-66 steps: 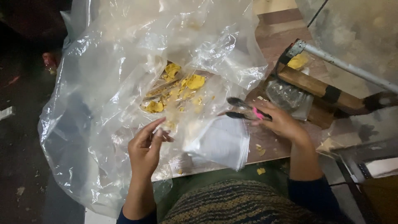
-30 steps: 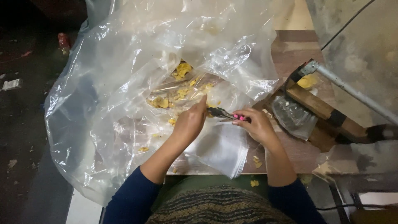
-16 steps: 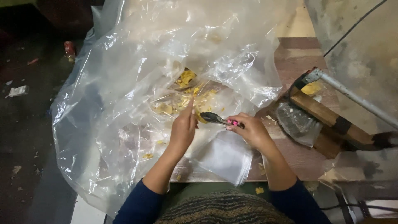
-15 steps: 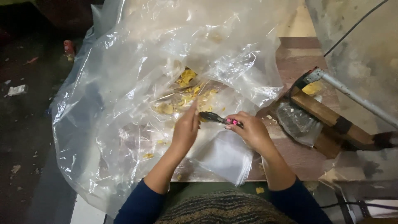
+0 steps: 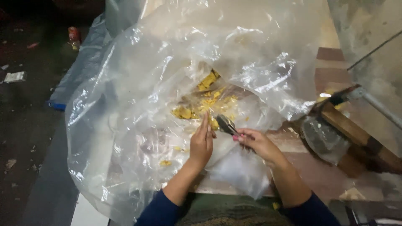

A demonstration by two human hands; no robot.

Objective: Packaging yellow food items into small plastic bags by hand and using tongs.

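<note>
A large clear plastic bag (image 5: 138, 88) lies spread over the wooden table (image 5: 318, 175), with yellow chip pieces (image 5: 207, 102) inside near its mouth. My right hand (image 5: 257, 143) grips dark metal tongs (image 5: 226, 124) with a pink handle part, their tips at the chips. My left hand (image 5: 202, 142) is edge-on with its fingers straight and together, resting against the plastic right beside the tong tips. A stack of small clear bags (image 5: 243, 171) lies under my right wrist.
At the right stands a wooden block with a metal lever arm (image 5: 368, 98) and a crumpled clear bag (image 5: 322, 140) against it. A few yellow crumbs (image 5: 165, 163) lie loose inside the plastic. To the left is a dark littered floor (image 5: 25, 125).
My left hand came in from the lower left to the tong tips. The tongs reached into the chips. The view has shifted, so everything sits further right and lower.
</note>
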